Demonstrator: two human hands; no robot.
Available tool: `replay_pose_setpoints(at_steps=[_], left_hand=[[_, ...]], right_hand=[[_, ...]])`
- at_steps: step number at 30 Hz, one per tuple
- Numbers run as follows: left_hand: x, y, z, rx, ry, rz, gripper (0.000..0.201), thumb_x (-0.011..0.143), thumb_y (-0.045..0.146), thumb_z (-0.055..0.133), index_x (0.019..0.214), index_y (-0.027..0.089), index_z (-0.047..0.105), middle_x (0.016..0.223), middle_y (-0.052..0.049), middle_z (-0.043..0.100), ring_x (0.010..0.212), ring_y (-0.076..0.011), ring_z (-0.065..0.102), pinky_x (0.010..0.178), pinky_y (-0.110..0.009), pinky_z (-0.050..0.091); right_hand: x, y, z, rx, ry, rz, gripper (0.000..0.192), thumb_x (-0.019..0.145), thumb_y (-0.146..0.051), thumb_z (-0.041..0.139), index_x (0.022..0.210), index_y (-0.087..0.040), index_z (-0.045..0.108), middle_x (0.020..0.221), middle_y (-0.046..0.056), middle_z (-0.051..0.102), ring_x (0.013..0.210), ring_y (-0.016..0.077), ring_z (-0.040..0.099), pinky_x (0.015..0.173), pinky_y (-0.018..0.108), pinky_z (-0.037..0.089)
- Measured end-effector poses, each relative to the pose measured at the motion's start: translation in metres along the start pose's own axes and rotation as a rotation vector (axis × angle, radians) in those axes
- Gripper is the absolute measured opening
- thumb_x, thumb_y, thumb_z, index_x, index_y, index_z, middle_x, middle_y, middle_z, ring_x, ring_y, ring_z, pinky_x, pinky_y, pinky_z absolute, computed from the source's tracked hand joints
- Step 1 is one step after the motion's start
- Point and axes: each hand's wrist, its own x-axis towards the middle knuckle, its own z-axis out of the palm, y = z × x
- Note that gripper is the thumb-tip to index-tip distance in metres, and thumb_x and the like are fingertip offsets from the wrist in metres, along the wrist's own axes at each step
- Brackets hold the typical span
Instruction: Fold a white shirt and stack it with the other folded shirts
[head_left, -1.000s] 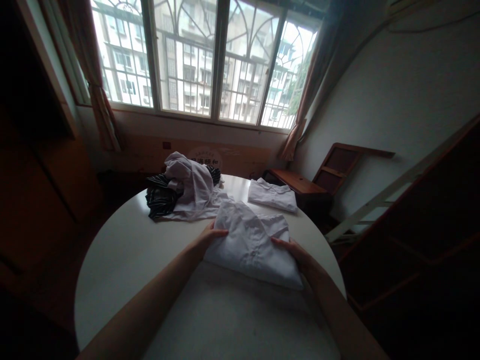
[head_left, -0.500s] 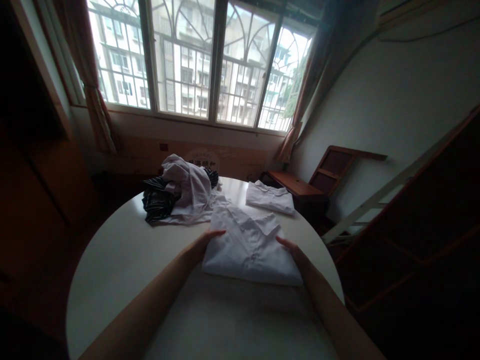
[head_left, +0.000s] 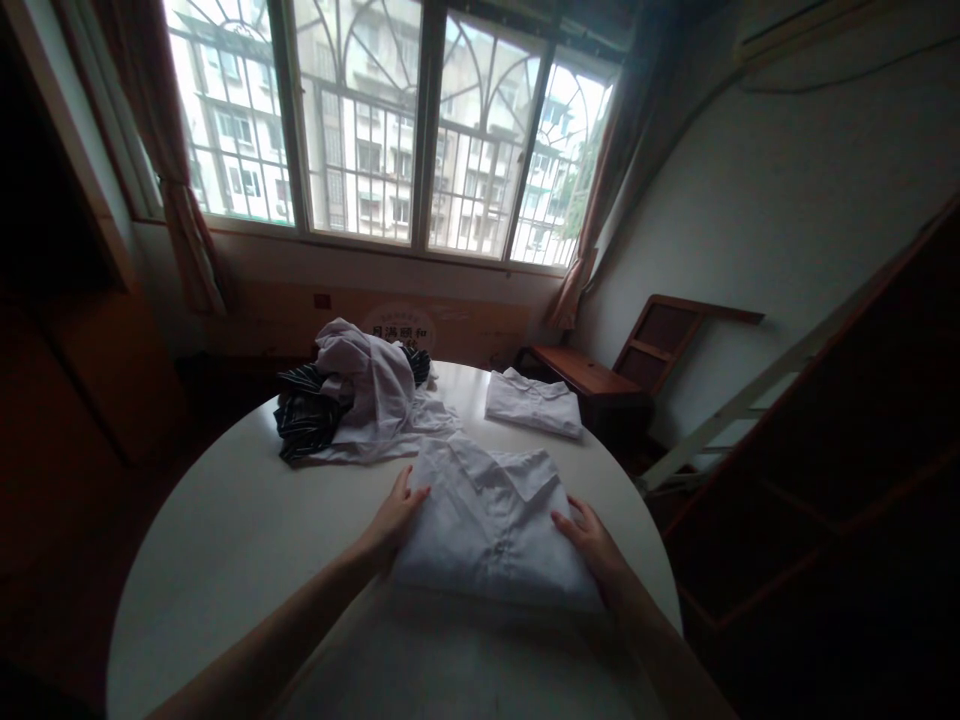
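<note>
A folded white collared shirt point(head_left: 491, 530) lies near the front of the round table, its collar pointing away from me. My left hand point(head_left: 397, 510) holds its left edge, thumb on the top face and fingers along the side. On the opposite edge, my right hand point(head_left: 592, 540) grips the cloth the same way, thumb on top. The undersides of both hands are hidden. Beyond it, a second folded white shirt point(head_left: 534, 402) sits by the table's far right edge. A loose heap of pale clothing point(head_left: 367, 385) rests at the far left, with dark striped cloth point(head_left: 311, 415) beneath.
The white round table point(head_left: 225, 530) carries all the clothes. Behind its far right side stands a brown wooden bench point(head_left: 581, 368). A barred window point(head_left: 360, 130) with tied curtains fills the back wall. A large dark slanted panel point(head_left: 840, 470) is on the right.
The folded shirt has come a little nearer to me with both hands on it. More of the fingers shows at its sides. The view has shifted slightly.
</note>
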Motion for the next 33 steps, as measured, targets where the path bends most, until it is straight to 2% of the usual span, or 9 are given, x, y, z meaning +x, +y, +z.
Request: replay_pose_setpoints(at_steps=[3, 6, 10, 15, 20, 23, 26, 29, 33], left_hand=[[-0.014, -0.001, 0.000, 0.192, 0.041, 0.077, 0.068, 0.073, 0.019, 0.051, 0.136, 0.016, 0.026, 0.130, -0.013, 0.047, 0.116, -0.0231, 0.047, 0.098, -0.033, 0.033], [-0.018, 0.003, 0.006, 0.325, -0.001, 0.162, 0.067, 0.065, 0.009, 0.050, 0.131, 0.011, 0.037, 0.137, -0.012, 0.036, 0.127, -0.0222, 0.032, 0.106, -0.031, 0.021], [-0.012, 0.015, 0.019, 0.379, -0.053, 0.215, 0.066, 0.065, 0.013, 0.049, 0.130, 0.006, 0.038, 0.137, -0.013, 0.036, 0.127, -0.0229, 0.032, 0.106, -0.033, 0.019], [0.007, 0.040, 0.037, 0.318, -0.130, 0.281, 0.071, 0.059, 0.010, 0.050, 0.129, 0.010, 0.041, 0.135, -0.009, 0.040, 0.124, -0.0246, 0.036, 0.103, -0.032, 0.028], [0.048, 0.071, 0.064, 0.214, -0.234, 0.227, 0.081, 0.052, 0.002, 0.046, 0.131, 0.015, 0.037, 0.133, -0.008, 0.044, 0.096, -0.0205, 0.057, 0.075, -0.025, 0.048], [0.079, 0.086, 0.082, 0.200, -0.204, 0.226, 0.081, 0.051, 0.000, 0.046, 0.130, 0.013, 0.039, 0.117, -0.010, 0.057, 0.072, -0.0139, 0.059, 0.057, -0.019, 0.046], [0.109, 0.099, 0.099, 0.203, -0.181, 0.234, 0.077, 0.053, 0.001, 0.047, 0.129, 0.013, 0.041, 0.092, -0.008, 0.065, 0.055, -0.0113, 0.056, 0.050, -0.020, 0.044], [0.139, 0.110, 0.113, 0.247, -0.150, 0.307, 0.072, 0.054, -0.001, 0.047, 0.124, 0.013, 0.048, 0.086, -0.006, 0.066, 0.063, -0.0146, 0.059, 0.058, -0.023, 0.047], [0.179, 0.123, 0.133, 0.372, -0.075, 0.471, 0.068, 0.053, -0.005, 0.045, 0.119, 0.011, 0.054, 0.100, -0.008, 0.065, 0.091, -0.0211, 0.059, 0.079, -0.028, 0.046]], right_hand=[[-0.007, 0.013, -0.003, -0.098, 0.086, -0.135, 0.072, 0.069, -0.039, 0.055, 0.132, -0.015, 0.031, 0.114, 0.015, 0.058, 0.100, 0.0260, 0.058, 0.082, 0.037, 0.046], [-0.010, 0.017, -0.006, -0.166, 0.073, -0.270, 0.064, 0.066, -0.040, 0.054, 0.125, -0.016, 0.045, 0.127, 0.013, 0.049, 0.116, 0.0267, 0.045, 0.093, 0.038, 0.039], [-0.007, 0.005, -0.016, -0.173, 0.056, -0.333, 0.052, 0.065, -0.039, 0.053, 0.111, -0.014, 0.058, 0.121, 0.013, 0.054, 0.115, 0.0260, 0.047, 0.097, 0.039, 0.035], [0.012, -0.021, -0.039, -0.231, 0.135, -0.440, 0.048, 0.066, -0.036, 0.053, 0.110, -0.017, 0.060, 0.119, 0.011, 0.056, 0.112, 0.0241, 0.050, 0.096, 0.038, 0.036], [0.053, -0.051, -0.058, -0.295, 0.209, -0.535, 0.045, 0.067, -0.032, 0.053, 0.109, -0.018, 0.060, 0.117, 0.010, 0.057, 0.110, 0.0243, 0.050, 0.097, 0.040, 0.034], [0.079, -0.072, -0.065, -0.302, 0.236, -0.529, 0.049, 0.065, -0.033, 0.059, 0.111, -0.016, 0.059, 0.118, 0.010, 0.056, 0.111, 0.0257, 0.049, 0.097, 0.040, 0.033], [0.105, -0.093, -0.070, -0.306, 0.238, -0.498, 0.058, 0.059, -0.032, 0.066, 0.114, -0.015, 0.056, 0.119, 0.010, 0.056, 0.110, 0.0270, 0.050, 0.096, 0.040, 0.034], [0.134, -0.111, -0.074, -0.298, 0.245, -0.541, 0.060, 0.059, -0.027, 0.067, 0.116, -0.015, 0.054, 0.117, 0.009, 0.057, 0.108, 0.0260, 0.051, 0.094, 0.040, 0.036], [0.173, -0.125, -0.075, -0.359, 0.282, -0.613, 0.054, 0.061, -0.023, 0.064, 0.114, -0.015, 0.056, 0.114, 0.009, 0.058, 0.106, 0.0244, 0.052, 0.093, 0.038, 0.038]])
